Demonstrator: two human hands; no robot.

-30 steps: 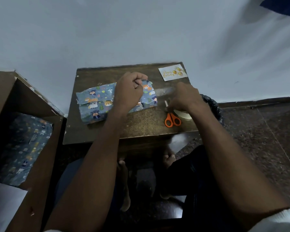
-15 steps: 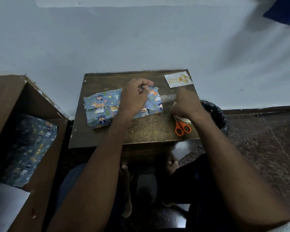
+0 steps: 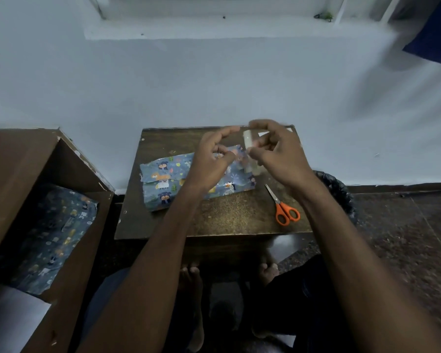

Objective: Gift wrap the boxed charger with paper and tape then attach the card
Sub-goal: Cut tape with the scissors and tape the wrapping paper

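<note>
- A small dark-brown wooden table [image 3: 163, 225] is seen from above, set against a pale blue-white wall [image 3: 214, 85].
- A box wrapped in blue paper printed with cartoon animals [image 3: 168, 184] lies flat on the table's far half, slightly tilted; its right portion is hidden behind the hands.
- The left hand [image 3: 211, 161] is held above the wrapped box, its fingers curled and its thumb and forefinger drawn near each other; whether a tape end is pinched between them cannot be told because of blur.
- The right hand [image 3: 278, 154] is raised above the box's right end, and a roll of clear adhesive tape [image 3: 248, 146] is gripped on edge between its thumb and curled fingers.
- Orange-handled scissors [image 3: 283, 207] lie on the table near its right edge, blades closed and pointing away, just right of the box and apart from it.
- A small white card [image 3: 264, 134] is partly seen at the table's far right corner, mostly hidden behind the right hand.
- A brown cardboard carton [image 3: 82, 225] stands to the left of the table and holds more of the blue printed paper [image 3: 54, 233].
- A black-lined bin [image 3: 339, 189] is seen past the table's right edge.
</note>
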